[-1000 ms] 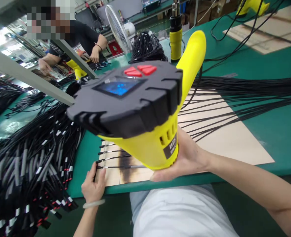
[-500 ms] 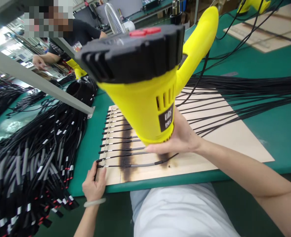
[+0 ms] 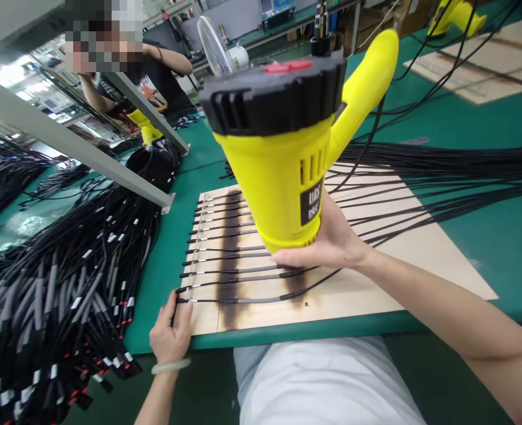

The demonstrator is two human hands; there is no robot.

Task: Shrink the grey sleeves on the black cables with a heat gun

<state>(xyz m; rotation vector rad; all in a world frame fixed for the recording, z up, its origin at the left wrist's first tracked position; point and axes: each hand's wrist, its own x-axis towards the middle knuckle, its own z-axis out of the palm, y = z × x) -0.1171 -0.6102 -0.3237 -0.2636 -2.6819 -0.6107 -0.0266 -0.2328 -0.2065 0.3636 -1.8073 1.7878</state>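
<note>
My right hand (image 3: 327,236) is wrapped round the narrow lower barrel of a yellow heat gun (image 3: 273,177) with a black rear cap. Its nozzle end is hidden from me behind the barrel and hand, over the cables. Several black cables (image 3: 261,300) with grey sleeves lie side by side across a wooden board (image 3: 367,295). Dark scorch bands (image 3: 228,265) cross the board under them. At the board's near left corner, my left hand (image 3: 170,333) has its thumb and fingers closed round the end of the nearest cable.
A large bundle of cables (image 3: 79,283) hangs over the green table (image 3: 150,307) on the left, beside a metal post (image 3: 88,153). More cables (image 3: 473,162) run off right. Another yellow heat gun (image 3: 458,18) and board lie at the back right. A person (image 3: 163,82) stands across the table.
The heat gun has moved slightly right and down, away from my eyes, and my view has shifted a little. Across the table, the person has raised both arms toward the head. My left hand stays put.
</note>
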